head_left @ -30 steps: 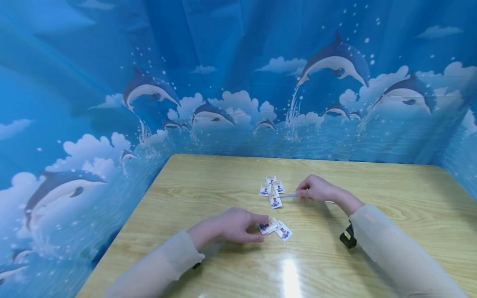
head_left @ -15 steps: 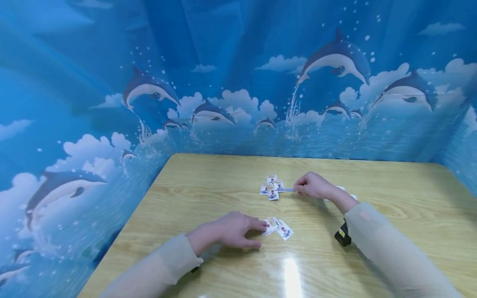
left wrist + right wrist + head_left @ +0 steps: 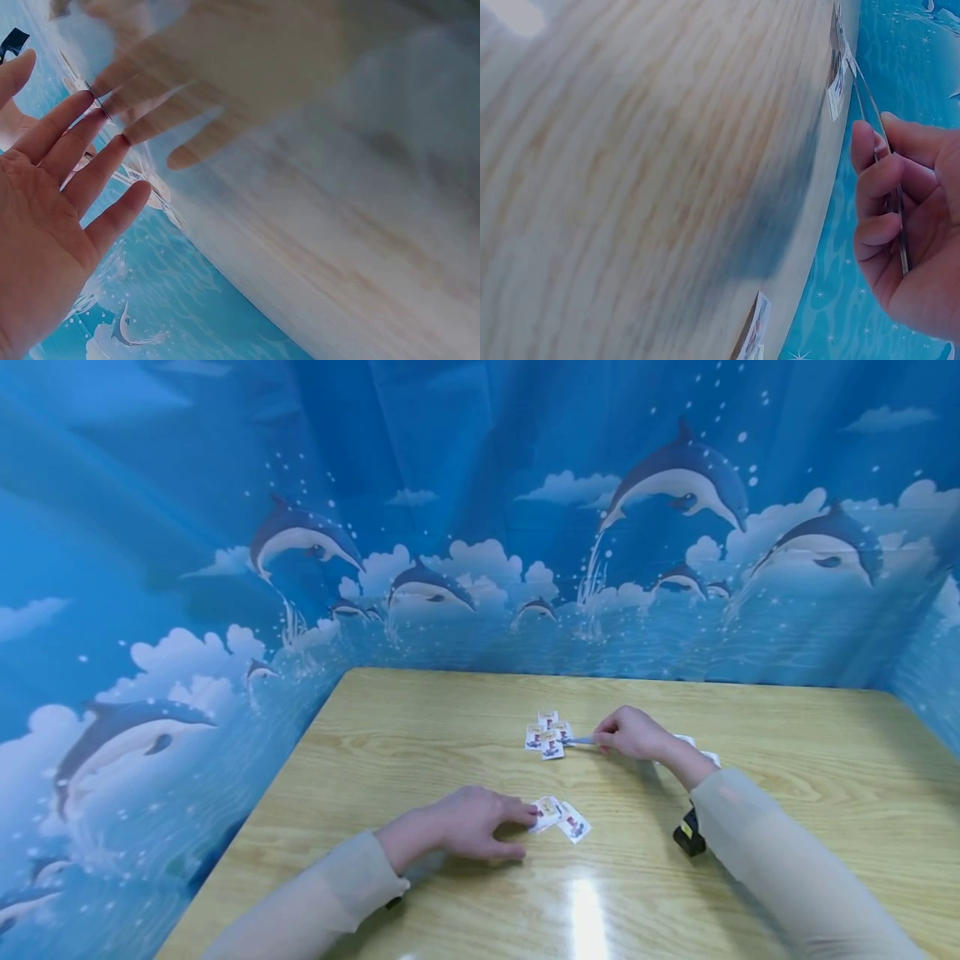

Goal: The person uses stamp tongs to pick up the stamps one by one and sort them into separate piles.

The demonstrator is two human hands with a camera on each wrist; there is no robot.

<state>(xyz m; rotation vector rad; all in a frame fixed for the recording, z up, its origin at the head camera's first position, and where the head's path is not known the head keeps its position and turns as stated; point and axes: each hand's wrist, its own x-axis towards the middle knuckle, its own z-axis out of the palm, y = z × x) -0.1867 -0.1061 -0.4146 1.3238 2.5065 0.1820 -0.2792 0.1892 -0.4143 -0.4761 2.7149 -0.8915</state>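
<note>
In the head view my right hand [image 3: 630, 732] grips tweezers [image 3: 582, 740] that point left. Their tips meet a small printed card [image 3: 552, 746] at the front of a cross-like group of cards [image 3: 547, 718], overlapping its neighbours. Whether the tips still pinch it is too small to tell. The right wrist view shows the metal tweezers [image 3: 904, 244] between my curled fingers and thumb. Nearer the front, my left hand [image 3: 474, 822] lies with extended fingers, the fingertips at the edge of a card [image 3: 548, 812]. Another card [image 3: 574, 823] partly overlaps that one.
More cards [image 3: 710, 758] lie on the wooden table [image 3: 420, 727] beyond my right forearm, partly hidden by it. A black wrist device [image 3: 689, 832] sits under the right sleeve. A blue dolphin-print curtain [image 3: 465, 643] stands behind the table.
The tweezers carried the card away from me, up against the other grouped cards. My left fingers shifted slightly on the near cards. Over the last half second little has moved.
</note>
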